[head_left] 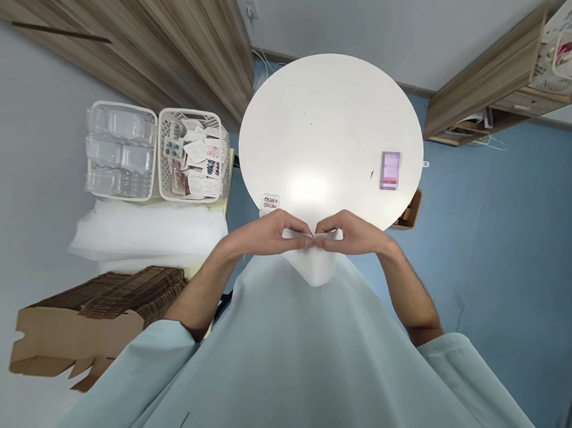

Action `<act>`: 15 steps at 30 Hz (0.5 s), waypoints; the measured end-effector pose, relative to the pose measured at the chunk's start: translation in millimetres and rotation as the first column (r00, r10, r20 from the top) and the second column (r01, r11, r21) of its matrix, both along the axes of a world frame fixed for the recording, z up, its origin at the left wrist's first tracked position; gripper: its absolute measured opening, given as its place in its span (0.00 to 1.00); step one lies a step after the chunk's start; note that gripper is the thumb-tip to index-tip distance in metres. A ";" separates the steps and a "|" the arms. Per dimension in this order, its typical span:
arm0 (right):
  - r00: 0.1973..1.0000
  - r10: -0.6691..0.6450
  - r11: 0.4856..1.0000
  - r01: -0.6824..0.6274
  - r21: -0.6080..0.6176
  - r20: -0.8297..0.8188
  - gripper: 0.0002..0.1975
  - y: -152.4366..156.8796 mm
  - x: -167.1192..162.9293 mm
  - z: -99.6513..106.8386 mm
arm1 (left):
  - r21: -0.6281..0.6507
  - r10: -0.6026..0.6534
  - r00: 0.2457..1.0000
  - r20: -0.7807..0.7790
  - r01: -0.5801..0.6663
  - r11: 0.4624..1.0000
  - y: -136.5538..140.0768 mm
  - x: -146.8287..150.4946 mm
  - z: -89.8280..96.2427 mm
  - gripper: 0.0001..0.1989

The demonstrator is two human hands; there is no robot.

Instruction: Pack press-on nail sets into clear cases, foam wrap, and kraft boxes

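Note:
My left hand [292,232] and my right hand [337,232] meet in front of my body at the near edge of the round white table [330,95]. Thumb and forefinger of each are pinched on the upper edge of a thin white bag [314,266]. It hangs below the fingers, tapering downwards, and whether anything is inside cannot be seen. Just beyond my left hand, a small clear packet [270,202] with rows of dark pink pieces lies at the table edge, partly covered by the hand.
A phone-like purple rectangle [390,171], blurred, lies on the table's right. To the left stand a basket of clear plastic boxes [122,138] and a basket of small packets [195,158]. Nearer are stacked white sheets [151,232] and folded brown cartons [83,331].

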State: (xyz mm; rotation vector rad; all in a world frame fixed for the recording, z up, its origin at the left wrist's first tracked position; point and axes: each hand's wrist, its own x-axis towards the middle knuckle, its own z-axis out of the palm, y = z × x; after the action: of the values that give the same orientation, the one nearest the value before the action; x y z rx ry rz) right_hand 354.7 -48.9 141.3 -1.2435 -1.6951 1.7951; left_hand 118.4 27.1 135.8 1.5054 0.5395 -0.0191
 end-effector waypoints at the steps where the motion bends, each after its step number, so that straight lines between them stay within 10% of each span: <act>1: 1.000 -0.024 1.000 0.024 -0.004 -0.016 0.12 -0.8 -0.9 -0.5 | 0.003 0.010 1.000 0.004 -0.010 1.000 0.2 0.3 0.2 0.17; 15: 0.810 -0.585 0.806 0.587 0.079 -0.046 0.16 -24.8 -24.0 -16.1 | 0.146 0.364 0.930 0.055 -0.369 0.918 -21.9 9.5 -2.5 0.21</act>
State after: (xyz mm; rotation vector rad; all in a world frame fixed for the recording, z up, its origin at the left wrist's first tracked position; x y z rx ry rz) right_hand 330.7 -73.7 125.2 -1.4948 -1.1709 1.3291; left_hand 127.9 5.2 133.2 1.5300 0.8099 0.3425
